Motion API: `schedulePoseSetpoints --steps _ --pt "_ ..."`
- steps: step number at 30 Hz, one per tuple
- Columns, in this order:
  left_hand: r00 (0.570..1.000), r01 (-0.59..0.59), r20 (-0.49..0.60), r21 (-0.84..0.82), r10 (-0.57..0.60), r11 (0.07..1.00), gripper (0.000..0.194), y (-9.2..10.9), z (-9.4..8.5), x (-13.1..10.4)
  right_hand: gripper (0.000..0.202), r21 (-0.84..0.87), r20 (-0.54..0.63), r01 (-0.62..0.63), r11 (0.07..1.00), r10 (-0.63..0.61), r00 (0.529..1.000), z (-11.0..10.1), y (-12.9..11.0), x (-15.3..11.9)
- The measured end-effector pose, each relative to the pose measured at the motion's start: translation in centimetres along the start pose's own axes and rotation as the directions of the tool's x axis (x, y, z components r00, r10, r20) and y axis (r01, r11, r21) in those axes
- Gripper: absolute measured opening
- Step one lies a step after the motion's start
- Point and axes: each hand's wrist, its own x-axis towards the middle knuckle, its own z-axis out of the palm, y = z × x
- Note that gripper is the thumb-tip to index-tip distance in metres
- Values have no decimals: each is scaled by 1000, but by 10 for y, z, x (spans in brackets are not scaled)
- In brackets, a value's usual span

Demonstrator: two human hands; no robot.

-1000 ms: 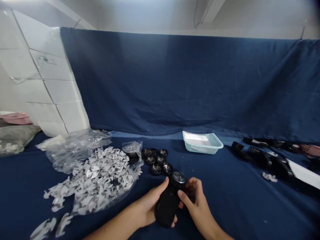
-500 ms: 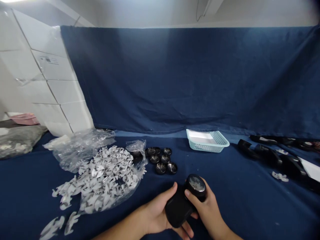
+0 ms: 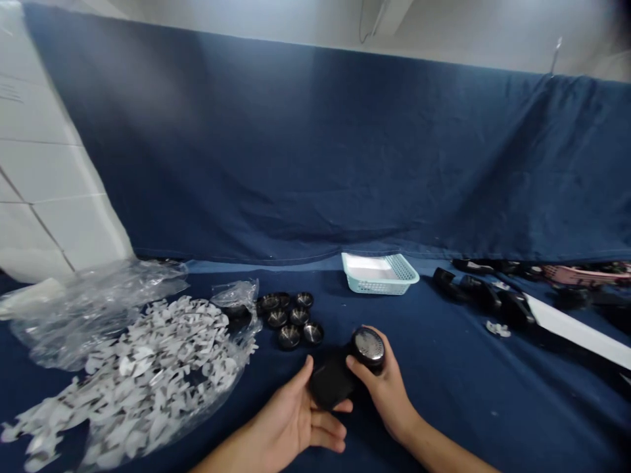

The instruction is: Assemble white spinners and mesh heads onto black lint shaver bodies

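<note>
My right hand [image 3: 387,387] is wrapped round the head end of a black fabric shaver [image 3: 332,382], its thumb across the neck. The shaver's round, perforated metal head faces up, and its dark body points down and left. Just left of it, my left hand [image 3: 296,420] is open with fingers spread; its thumb and index finger lie along the body's lower end. Beyond the hands, several small black round cups with shiny insides [image 3: 299,316] stand on the blue cloth. At the left, a heap of white plastic pieces [image 3: 162,374] spills from a clear bag.
A light blue basket [image 3: 382,287] with white paper inside stands against the blue curtain [image 3: 296,144]. At the right lie black shaver bodies [image 3: 473,292], a small white part [image 3: 497,329], a long white strip [image 3: 582,332] and a pink basket [image 3: 586,275]. Crumpled clear plastic [image 3: 98,302] lies far left.
My view has turned right, so the things on the cloth appear farther left and a pink basket shows at the right. My left hand has slid down and outward from the shaver, fingers straighter.
</note>
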Motion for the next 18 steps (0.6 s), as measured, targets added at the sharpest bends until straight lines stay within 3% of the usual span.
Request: schedulePoseSetpoints --steps 4,8,11,14,18 --pt "999 8 31 -14 -7 1000 70 -1 0 -1 69 72 149 -4 997 -7 989 -2 -7 -4" --pt "998 -52 44 -57 54 997 50 -2 -3 -1 86 193 244 -116 974 67 967 -1 -4 -2" --pt "990 -117 72 -60 121 991 32 -1 -4 -2 66 207 236 -176 962 126 964 3 -2 2" --pt "982 -146 118 -20 147 989 29 0 -4 -2 39 199 246 -184 963 132 960 5 -3 5" --pt "977 -192 105 43 187 980 28 -4 -5 -3 31 214 240 -181 960 128 962 4 -6 4"
